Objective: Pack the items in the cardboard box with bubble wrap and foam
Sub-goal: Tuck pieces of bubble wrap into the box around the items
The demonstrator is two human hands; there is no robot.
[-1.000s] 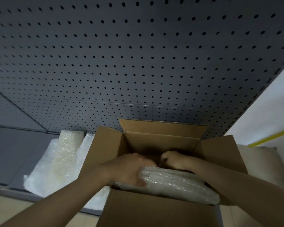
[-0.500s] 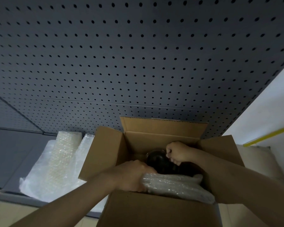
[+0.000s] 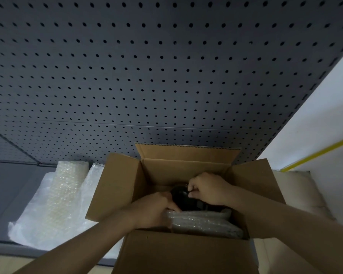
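An open cardboard box (image 3: 119, 186) stands in front of me with its flaps up. Inside, against the near wall, lies a bubble-wrapped bundle (image 3: 204, 223). My left hand (image 3: 152, 211) grips that bundle at its left end. Behind it sits a round black item (image 3: 179, 194), partly hidden in shadow. My right hand (image 3: 207, 187) is inside the box, its fingertips pinched on the black item's right edge. The box's floor is hidden.
A roll of bubble wrap (image 3: 64, 192) lies on white foam sheets (image 3: 30, 220) left of the box. A dark pegboard wall (image 3: 166, 76) rises behind. A pale cushion-like surface (image 3: 299, 186) lies to the right, below a white wall with a yellow strip (image 3: 317, 153).
The bubble-wrapped bundle has sunk lower against the near wall, uncovering the black item. My right hand has lifted off the bundle and closed on the black item.
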